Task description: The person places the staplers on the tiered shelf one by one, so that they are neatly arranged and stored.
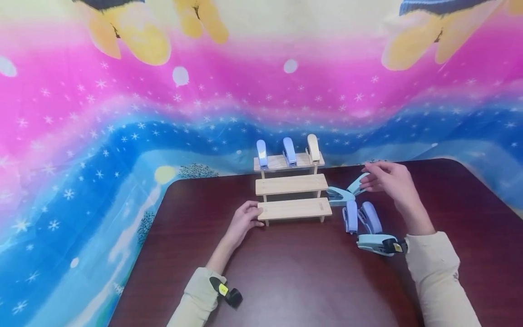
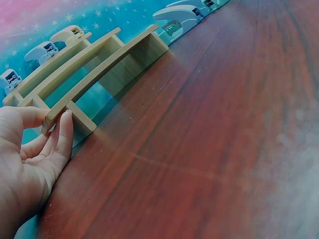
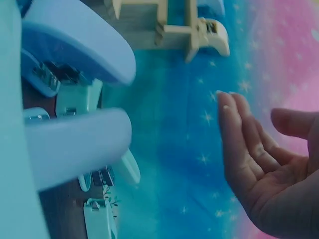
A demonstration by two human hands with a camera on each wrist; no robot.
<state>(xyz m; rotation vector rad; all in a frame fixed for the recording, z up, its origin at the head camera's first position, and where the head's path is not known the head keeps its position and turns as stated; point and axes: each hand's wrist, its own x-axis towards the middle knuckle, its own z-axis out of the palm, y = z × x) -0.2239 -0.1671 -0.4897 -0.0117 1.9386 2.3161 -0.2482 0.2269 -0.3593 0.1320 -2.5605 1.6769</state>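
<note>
A three-tier wooden stand (image 1: pixel 292 209) is on the table, and my left hand (image 1: pixel 244 222) pinches the left end of its lowest board between thumb and fingers. On the top board stand two blue-purple staplers (image 1: pixel 289 152) and a cream stapler (image 1: pixel 313 148). Raised at the stand's right, my right hand (image 1: pixel 388 184) has loosely extended fingers and nothing in its grasp. Its fingertips overlap a mint stapler (image 1: pixel 357 185) in the head view. Another mint stapler (image 1: pixel 341 195) lies beside the stand. Two purple staplers (image 1: pixel 370 218) and a mint stapler (image 1: pixel 375 243) sit nearer me.
The dark red-brown table (image 1: pixel 286 272) has rounded far corners. Behind it hangs a printed cloth (image 1: pixel 204 109) in pink and blue, close behind the stand. A black strap camera (image 1: pixel 233 296) is on the left wrist, another (image 1: pixel 395 246) on the right.
</note>
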